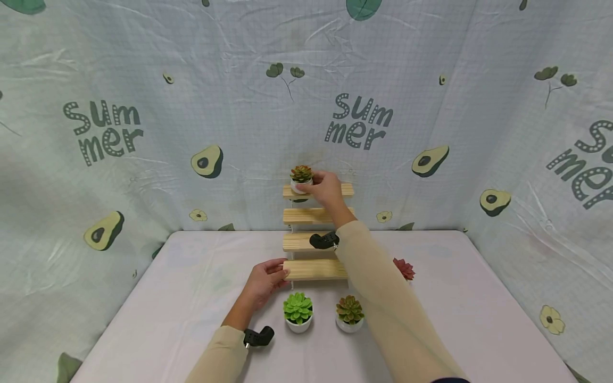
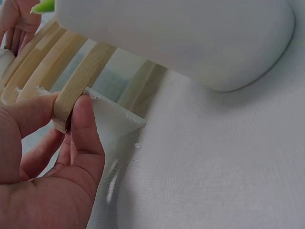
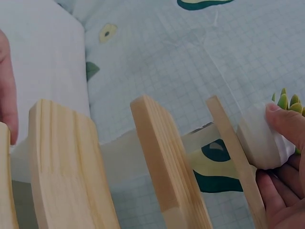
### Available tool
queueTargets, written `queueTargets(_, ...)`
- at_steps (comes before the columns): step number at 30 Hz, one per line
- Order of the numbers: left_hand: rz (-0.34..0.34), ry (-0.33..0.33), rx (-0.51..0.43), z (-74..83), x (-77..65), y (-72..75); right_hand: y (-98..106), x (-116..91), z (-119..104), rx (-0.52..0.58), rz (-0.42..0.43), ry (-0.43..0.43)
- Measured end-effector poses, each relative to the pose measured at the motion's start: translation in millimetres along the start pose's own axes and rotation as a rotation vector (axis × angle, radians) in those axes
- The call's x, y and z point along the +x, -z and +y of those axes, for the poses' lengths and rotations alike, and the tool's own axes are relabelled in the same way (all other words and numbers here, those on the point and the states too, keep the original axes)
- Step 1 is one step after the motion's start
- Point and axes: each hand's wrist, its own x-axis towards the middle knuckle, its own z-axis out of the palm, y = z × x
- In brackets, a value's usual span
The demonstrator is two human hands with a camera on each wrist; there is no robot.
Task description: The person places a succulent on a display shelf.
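A tiered wooden shelf [image 1: 311, 270] with several slats stands toward the back of the table. On its top slat, at the left end, sits a small succulent [image 1: 301, 173] in a white pot [image 3: 259, 138]; my right hand [image 1: 327, 189] grips that pot from the right, thumb on its side. Lower down, my left hand [image 1: 265, 282] pinches the left end of the bottom slat [image 2: 78, 86] between thumb and fingers. In front of the shelf stand a bright green potted succulent [image 1: 298, 308] and a brownish-green potted succulent [image 1: 349, 310].
A red succulent [image 1: 404, 269] shows at the right of the shelf, partly hidden by my right sleeve [image 1: 383, 298]. Behind the table [image 1: 201, 298] hangs a printed cloth [image 1: 249, 122]. The right forearm crosses in front of the lower slats.
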Motion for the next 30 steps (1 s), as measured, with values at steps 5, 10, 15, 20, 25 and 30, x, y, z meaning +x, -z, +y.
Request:
queueTargets(5,0.000,0.000,0.004,0.5,1.0,-1.1,0,1,0,-0.013,-0.010,0.005)
queueTargets(10,-0.003,-0.008,0.005,0.9,2.2,-1.3,1,0,0,0.003,-0.023,0.012)
queueTargets(15,-0.004,-0.014,0.001,0.2,3.7,-0.7,2,-2,2,0.010,-0.028,0.018)
queueTargets(20,-0.005,-0.007,0.002,0.1,4.0,-0.7,5,-7,7,0.029,-0.014,0.028)
queueTargets(25,-0.010,-0.013,0.005,1.2,2.7,-0.8,12,-18,10,0.057,-0.021,0.031)
queueTargets(30,-0.003,-0.011,0.001,2.4,3.0,-1.1,23,-31,14,0.097,-0.038,0.025)
